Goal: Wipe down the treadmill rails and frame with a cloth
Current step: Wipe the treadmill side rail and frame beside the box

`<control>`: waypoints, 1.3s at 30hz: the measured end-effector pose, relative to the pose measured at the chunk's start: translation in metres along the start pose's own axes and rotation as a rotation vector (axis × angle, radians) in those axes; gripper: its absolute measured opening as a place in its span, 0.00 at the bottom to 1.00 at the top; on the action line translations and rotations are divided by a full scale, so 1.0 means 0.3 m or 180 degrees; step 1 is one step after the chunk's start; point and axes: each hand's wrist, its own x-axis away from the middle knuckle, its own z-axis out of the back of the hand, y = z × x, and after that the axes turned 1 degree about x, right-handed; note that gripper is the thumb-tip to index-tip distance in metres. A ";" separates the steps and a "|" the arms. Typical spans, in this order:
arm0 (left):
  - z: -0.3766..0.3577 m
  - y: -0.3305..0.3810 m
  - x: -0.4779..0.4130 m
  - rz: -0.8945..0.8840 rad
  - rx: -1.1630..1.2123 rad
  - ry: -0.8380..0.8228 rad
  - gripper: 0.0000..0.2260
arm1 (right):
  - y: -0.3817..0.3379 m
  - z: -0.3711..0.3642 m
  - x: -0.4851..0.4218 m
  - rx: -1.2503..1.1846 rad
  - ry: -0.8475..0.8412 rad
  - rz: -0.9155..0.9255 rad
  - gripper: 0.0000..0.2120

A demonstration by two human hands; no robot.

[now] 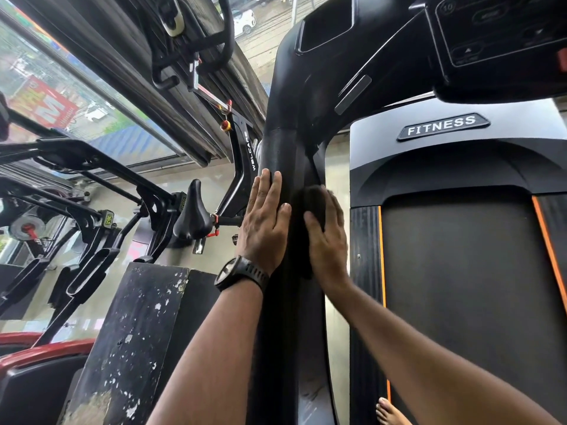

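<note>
The treadmill's black upright rail [283,154] runs from bottom centre up to the console. My left hand [264,222], a black watch on its wrist, lies flat with spread fingers against the rail's left side. My right hand [326,237] presses a dark cloth [310,200] against the rail's right face, and the cloth bulges out above my thumb. The cloth blends into the black rail, so its lower part is hard to make out.
The treadmill belt [460,271] with orange edge stripes and a FITNESS badge [443,125] lies to the right, the console [503,35] above. An exercise bike saddle [193,210] and black gym frames stand to the left by windows. A scuffed black box [129,342] sits lower left. A bare foot [391,414] shows at the bottom.
</note>
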 end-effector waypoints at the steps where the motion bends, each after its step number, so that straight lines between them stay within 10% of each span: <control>1: -0.001 -0.001 0.000 0.0003 -0.0010 -0.0006 0.27 | -0.006 -0.009 0.017 0.0044 0.0080 0.0308 0.25; 7: 0.005 0.013 0.006 0.0068 -0.0039 -0.0034 0.27 | 0.046 0.008 -0.012 0.0250 -0.0149 -0.0618 0.25; 12: 0.009 0.010 0.001 0.0047 -0.0079 -0.0036 0.27 | -0.005 -0.009 0.060 0.0249 0.0071 0.0625 0.27; 17: 0.007 0.022 0.009 0.0082 -0.0009 -0.0051 0.27 | 0.052 0.007 -0.018 0.0227 -0.0175 -0.0711 0.26; 23: 0.015 0.022 0.005 0.0067 -0.0033 -0.0096 0.27 | -0.004 -0.009 0.070 0.0135 0.0018 0.0496 0.27; 28: 0.009 0.022 0.008 0.0108 -0.0010 -0.0069 0.27 | 0.025 0.008 0.005 0.0289 -0.0078 -0.0769 0.26; 33: 0.012 0.015 0.003 0.0061 -0.0023 -0.0109 0.27 | -0.010 -0.013 0.075 0.0422 0.0077 0.0791 0.27; 39: 0.005 0.020 0.009 0.0090 0.0019 -0.0008 0.26 | 0.018 0.018 0.013 0.0422 -0.0146 -0.0753 0.27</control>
